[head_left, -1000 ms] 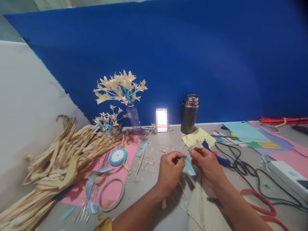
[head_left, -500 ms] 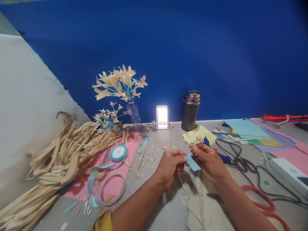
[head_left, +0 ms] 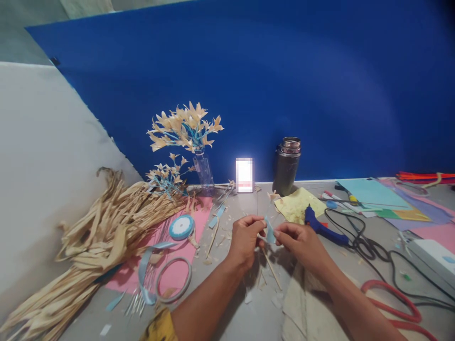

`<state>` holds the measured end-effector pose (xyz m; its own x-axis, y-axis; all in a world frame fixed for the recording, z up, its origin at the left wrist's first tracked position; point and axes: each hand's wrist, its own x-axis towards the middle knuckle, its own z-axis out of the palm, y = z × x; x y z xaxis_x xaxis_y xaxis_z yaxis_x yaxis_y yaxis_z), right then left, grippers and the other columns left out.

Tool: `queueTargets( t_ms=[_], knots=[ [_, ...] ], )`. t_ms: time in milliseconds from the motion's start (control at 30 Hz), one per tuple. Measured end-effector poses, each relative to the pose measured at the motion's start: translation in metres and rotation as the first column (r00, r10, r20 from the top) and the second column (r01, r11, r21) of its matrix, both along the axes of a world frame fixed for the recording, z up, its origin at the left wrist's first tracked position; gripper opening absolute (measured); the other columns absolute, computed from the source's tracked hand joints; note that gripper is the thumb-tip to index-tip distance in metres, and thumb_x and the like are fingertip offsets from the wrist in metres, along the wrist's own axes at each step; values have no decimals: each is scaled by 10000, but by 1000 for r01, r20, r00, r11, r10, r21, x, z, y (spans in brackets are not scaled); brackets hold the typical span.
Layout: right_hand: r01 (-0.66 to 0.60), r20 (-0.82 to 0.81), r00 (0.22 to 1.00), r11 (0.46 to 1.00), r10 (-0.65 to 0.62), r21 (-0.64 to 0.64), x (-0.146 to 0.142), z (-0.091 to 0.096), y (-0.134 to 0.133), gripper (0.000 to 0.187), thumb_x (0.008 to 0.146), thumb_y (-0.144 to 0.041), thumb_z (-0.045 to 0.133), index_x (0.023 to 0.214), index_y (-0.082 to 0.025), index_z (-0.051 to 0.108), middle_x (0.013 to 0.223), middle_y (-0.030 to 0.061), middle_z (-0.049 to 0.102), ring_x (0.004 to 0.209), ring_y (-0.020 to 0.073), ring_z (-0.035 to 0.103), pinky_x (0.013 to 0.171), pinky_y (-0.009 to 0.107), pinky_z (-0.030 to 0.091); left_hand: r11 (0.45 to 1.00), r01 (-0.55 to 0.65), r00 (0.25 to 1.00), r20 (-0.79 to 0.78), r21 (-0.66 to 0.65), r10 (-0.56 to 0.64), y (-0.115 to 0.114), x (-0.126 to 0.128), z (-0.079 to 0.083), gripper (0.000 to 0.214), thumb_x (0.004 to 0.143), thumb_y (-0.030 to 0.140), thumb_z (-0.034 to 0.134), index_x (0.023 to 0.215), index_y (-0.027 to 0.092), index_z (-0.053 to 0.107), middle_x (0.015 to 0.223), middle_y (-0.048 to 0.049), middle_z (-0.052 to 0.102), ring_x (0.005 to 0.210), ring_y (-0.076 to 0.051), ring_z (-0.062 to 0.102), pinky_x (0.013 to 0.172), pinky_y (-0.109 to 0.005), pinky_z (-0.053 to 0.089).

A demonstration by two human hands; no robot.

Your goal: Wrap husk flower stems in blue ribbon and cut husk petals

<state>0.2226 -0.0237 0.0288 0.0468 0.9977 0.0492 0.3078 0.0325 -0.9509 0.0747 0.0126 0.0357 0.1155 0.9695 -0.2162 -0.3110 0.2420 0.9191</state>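
Note:
A light-blue ribbon strip (head_left: 270,231) stretches between my hands. My left hand (head_left: 247,239) is closed in a pinch on its left edge. From the other side, the fingertips of my right hand (head_left: 296,242) pinch the ribbon's right edge. Just above them stands a small pale husk flower (head_left: 273,196); its thin stem seems to run down to the ribbon at my left fingers, but the join is too small to make out. Beyond my right hand lies a blue glue gun (head_left: 322,227), beside a yellow paper sheet (head_left: 300,202).
Dried husks (head_left: 103,227) and a ribbon roll (head_left: 182,227) lie left, near a tape ring (head_left: 174,280) on pink paper (head_left: 121,277). Husk flowers fill a clear bottle (head_left: 203,173) at the back. A dark flask (head_left: 286,166) stands behind; red-handled scissors (head_left: 391,298) and black cable (head_left: 391,272) lie right.
The flower has swung left and now stands upright above the ribbon. My right hand has shifted its pinch from near the flower to the ribbon's edge. The view has turned slightly left.

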Motion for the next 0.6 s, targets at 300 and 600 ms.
queueTargets(
  t_ms=[300, 600],
  knots=[
    [90, -7, 996, 981, -91, 174, 2, -5, 0, 470, 864, -556, 535, 1105, -180, 680, 964, 69, 728, 753, 201, 617, 640, 279, 459, 998, -25, 997, -72, 56, 29, 2, -2, -1, 192, 610, 278, 738, 718, 119, 735, 597, -8, 554, 542, -109, 495, 398, -197, 387],
    [-1, 147, 989, 996, -12, 87, -2, -6, 6, 362, 867, -452, 521, 617, -200, 591, 587, -8, 598, 570, 157, 523, 569, 264, 378, 976, 109, 972, 224, -191, -65, 10, -2, -4, 179, 548, 172, 768, 693, 116, 679, 563, 19, 530, 512, -80, 481, 422, -174, 408]
  ],
)
